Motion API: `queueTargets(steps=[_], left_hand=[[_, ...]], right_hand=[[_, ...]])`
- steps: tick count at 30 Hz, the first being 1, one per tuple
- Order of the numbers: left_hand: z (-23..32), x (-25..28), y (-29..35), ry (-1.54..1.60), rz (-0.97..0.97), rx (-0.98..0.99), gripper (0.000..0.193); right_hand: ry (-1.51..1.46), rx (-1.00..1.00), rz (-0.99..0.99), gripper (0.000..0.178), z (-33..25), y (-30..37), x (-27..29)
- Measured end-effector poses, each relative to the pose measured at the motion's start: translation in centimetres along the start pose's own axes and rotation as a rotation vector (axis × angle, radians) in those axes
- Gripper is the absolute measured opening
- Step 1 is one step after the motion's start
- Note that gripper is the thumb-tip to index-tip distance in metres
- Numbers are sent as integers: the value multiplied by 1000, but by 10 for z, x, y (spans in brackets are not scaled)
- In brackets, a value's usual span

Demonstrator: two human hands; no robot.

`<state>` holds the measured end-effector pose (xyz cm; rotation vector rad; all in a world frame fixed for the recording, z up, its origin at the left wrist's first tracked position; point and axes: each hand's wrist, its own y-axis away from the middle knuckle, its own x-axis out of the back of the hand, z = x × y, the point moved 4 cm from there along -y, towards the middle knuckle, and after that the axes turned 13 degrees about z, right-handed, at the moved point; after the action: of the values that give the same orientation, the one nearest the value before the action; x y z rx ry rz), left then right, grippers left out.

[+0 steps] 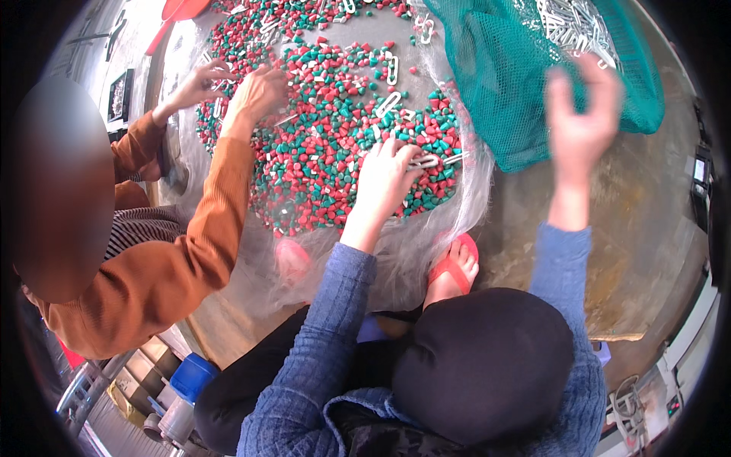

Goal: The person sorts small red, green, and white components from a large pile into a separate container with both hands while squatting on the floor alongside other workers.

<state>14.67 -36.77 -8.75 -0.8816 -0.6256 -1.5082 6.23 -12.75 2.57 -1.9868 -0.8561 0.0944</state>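
Observation:
My left hand [382,183] is over a spread heap of small red and green cone-shaped pieces [320,179]. Its thumb and fingers are closed on the end of a pale, elongated metal loop [425,161], with another thin piece [455,158] beside it. Blurred by motion, my right hand [582,114] is raised at the front edge of a green mesh net [495,99]; its thumb and fingers are apart and nothing shows between them. In the net lies a pile of similar metal loops [571,27]. More loops, such as one metal loop [387,104], lie among the cones.
A co-worker in an orange-brown sleeve [221,198] reaches both hands [255,95] into the heap from the left. Translucent sheeting [476,171] lies under and around the cones. A red scoop-like thing [183,9] is at the far left, a blue container [194,377] at lower left.

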Motion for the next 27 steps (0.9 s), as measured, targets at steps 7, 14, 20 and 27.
queueTargets(steps=[7,14,20,27], left_hand=[[-34,22,-13,370,124,402,17],[-47,44,-6,772,291,659,10],[20,35,-15,546,235,216,10],[-11,28,-56,176,359,176,17]], right_hand=[[157,-22,-943,29,-9,141,-10],[-372,-502,-795,10,-8,137,-20],[-1071,-1873,-470,23,-44,160,-34],[-1474,-2007,-195,25,-28,112,-33]])
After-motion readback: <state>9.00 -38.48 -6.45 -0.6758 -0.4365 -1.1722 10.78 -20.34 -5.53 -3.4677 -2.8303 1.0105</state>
